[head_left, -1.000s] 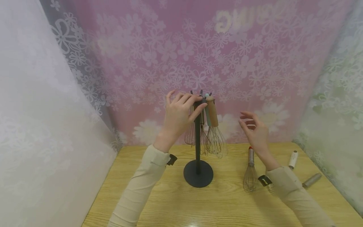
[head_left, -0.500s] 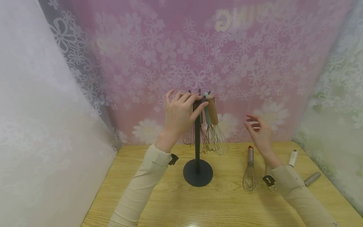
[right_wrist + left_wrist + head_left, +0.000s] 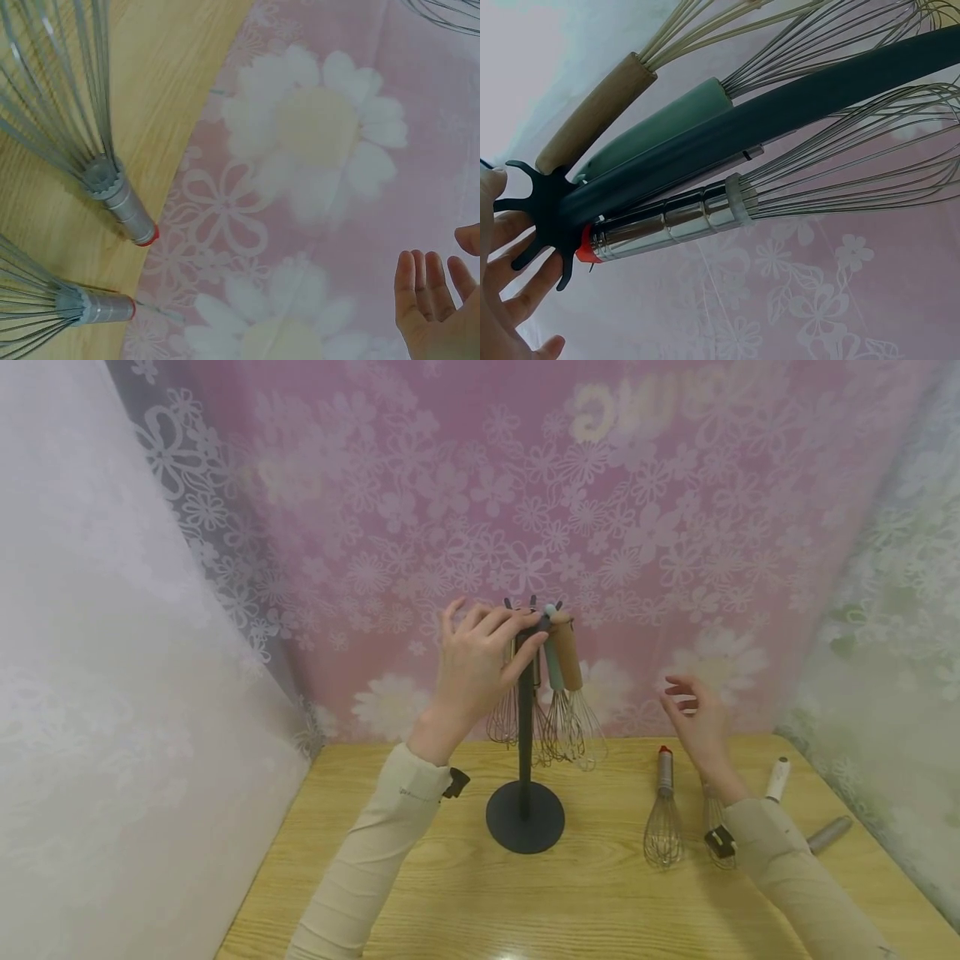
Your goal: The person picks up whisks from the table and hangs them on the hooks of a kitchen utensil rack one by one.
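Note:
A black whisk stand [image 3: 524,735] rises from a round base, with several whisks hanging from its hooked top. My left hand [image 3: 476,656] holds that top between thumb and fingers. On its right side hang a wooden-handled whisk [image 3: 567,658] and a green-handled whisk [image 3: 553,664]. The left wrist view shows a metal-handled whisk [image 3: 667,223] with a red end, also hanging. My right hand [image 3: 701,727] hovers with loosely bent fingers, holding nothing, right of the stand. Below it lies a metal whisk [image 3: 663,814] with a red tip.
Another whisk [image 3: 718,839] lies partly under the right wrist. Farther right are a white handle [image 3: 777,779] and a grey handle [image 3: 830,834], the latter partly behind the sleeve. The wooden table [image 3: 420,877] ends at a flowered pink curtain [image 3: 420,543] behind.
My right hand has drifted right and slightly down, away from the stand. My left hand has stayed at the stand's top, and the hanging whisks have shifted only slightly.

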